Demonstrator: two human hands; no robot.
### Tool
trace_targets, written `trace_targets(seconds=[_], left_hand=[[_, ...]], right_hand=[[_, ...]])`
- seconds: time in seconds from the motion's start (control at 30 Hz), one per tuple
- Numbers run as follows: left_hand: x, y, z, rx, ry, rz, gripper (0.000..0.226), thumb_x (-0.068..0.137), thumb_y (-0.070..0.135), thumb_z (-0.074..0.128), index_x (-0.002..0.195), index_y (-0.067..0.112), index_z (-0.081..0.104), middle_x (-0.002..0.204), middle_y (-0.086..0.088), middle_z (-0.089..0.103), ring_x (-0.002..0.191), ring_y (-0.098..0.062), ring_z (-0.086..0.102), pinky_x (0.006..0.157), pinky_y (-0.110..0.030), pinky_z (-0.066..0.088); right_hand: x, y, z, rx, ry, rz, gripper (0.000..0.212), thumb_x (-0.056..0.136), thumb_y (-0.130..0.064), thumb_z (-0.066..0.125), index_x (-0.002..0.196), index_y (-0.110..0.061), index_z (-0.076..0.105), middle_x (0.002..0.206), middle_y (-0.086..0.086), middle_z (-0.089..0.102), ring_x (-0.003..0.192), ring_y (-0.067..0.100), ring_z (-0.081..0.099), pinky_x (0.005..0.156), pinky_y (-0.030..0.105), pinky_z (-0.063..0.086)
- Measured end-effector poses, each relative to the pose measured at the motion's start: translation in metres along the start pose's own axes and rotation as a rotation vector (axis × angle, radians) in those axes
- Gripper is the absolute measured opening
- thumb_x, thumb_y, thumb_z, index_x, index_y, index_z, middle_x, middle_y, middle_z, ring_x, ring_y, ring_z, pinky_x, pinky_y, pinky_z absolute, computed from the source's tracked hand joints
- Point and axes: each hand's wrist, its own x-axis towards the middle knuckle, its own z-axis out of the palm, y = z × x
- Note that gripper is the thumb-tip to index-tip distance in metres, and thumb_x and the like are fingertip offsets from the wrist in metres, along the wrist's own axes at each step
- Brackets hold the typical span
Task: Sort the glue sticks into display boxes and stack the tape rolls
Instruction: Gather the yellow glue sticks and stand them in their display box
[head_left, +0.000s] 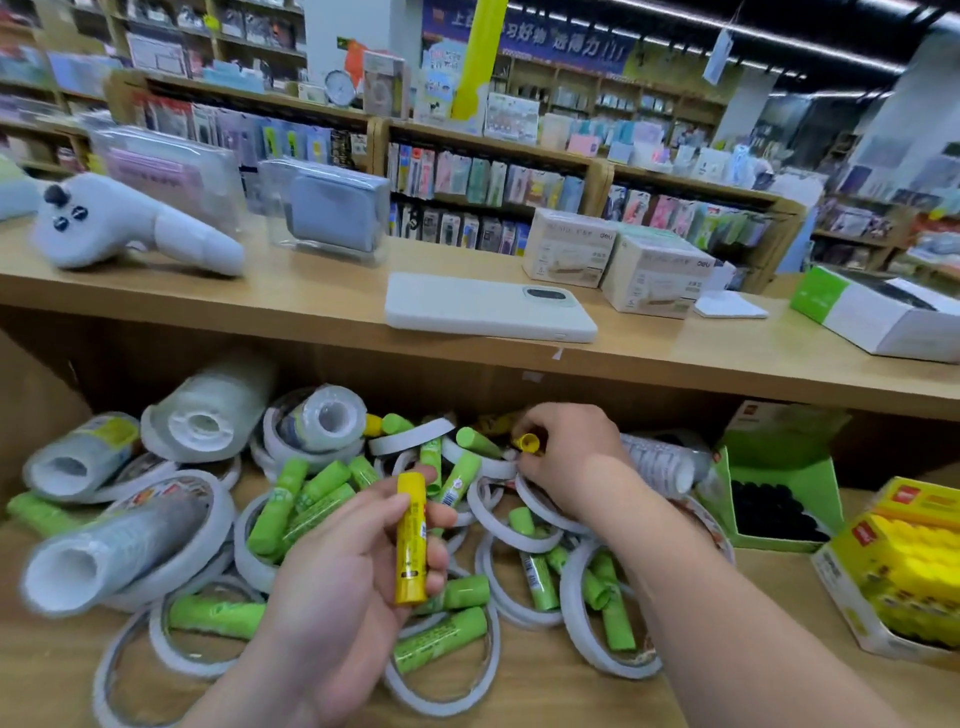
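Sorting yellows, you are gripping one yellow glue stick in your left hand and pinching a second stick with your right hand, both well left of the yellow display box, so be lifting it clear of the tape rolls first.

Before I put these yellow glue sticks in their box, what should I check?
1. Left hand grips the yellow glue stick: ok.
2. Right hand pinches the second yellow stick: ok.
3. The second yellow stick is free of the tape rolls: cannot tell.
4. The yellow display box is open, on the right: ok.
5. Room in that box for two more: cannot tell.
6. The green glue sticks are sorted out of the pile: not ok.
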Motion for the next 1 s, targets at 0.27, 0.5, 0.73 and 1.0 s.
trace_targets(seconds=[0.27,0.5,0.73,1.0], left_hand=[[0.005,-0.006,0.01,0.011,-0.066,-0.047,0.028,0.101,0.015,0.044,0.12,0.01,0.063,0.077,-0.014,0.063,0.057,-0.021,0.054,0.05,-0.032,0.043],[-0.004,-0.012,0.029,-0.028,-0.202,-0.02,0.054,0.074,0.029,0.082,0.12,0.006,0.064,0.088,-0.011,0.061,0.065,-0.016,0.055,0.058,-0.03,0.044],[0.009,-0.014,0.026,0.049,-0.01,0.082,0.032,0.072,0.03,0.074,0.1,0.015,0.067,0.084,-0.016,0.065,0.071,-0.028,0.063,0.063,-0.037,0.05],[0.01,0.002,0.014,-0.054,0.093,0.057,0.01,0.094,0.024,0.063,0.089,0.016,0.063,0.063,0.0,0.06,0.051,-0.013,0.059,0.049,-0.025,0.05]], right_hand=[[-0.066,0.01,-0.018,0.263,0.432,-0.134,0.023,0.078,-0.014,0.075,0.094,-0.031,0.074,0.078,-0.016,0.065,0.069,0.005,0.062,0.06,0.022,0.051],[-0.127,-0.017,-0.003,1.243,0.251,-0.054,0.03,0.079,0.015,0.071,0.085,-0.014,0.068,0.082,0.011,0.076,0.07,0.03,0.074,0.065,0.04,0.063],[-0.121,-0.026,0.021,1.431,0.004,0.06,0.018,0.083,0.005,0.074,0.092,-0.007,0.064,0.084,0.015,0.074,0.071,0.029,0.073,0.058,0.03,0.059],[-0.046,-0.013,0.003,1.617,0.139,0.445,0.01,0.099,-0.011,0.06,0.109,-0.009,0.06,0.115,0.014,0.066,0.089,0.027,0.074,0.067,0.031,0.061]])
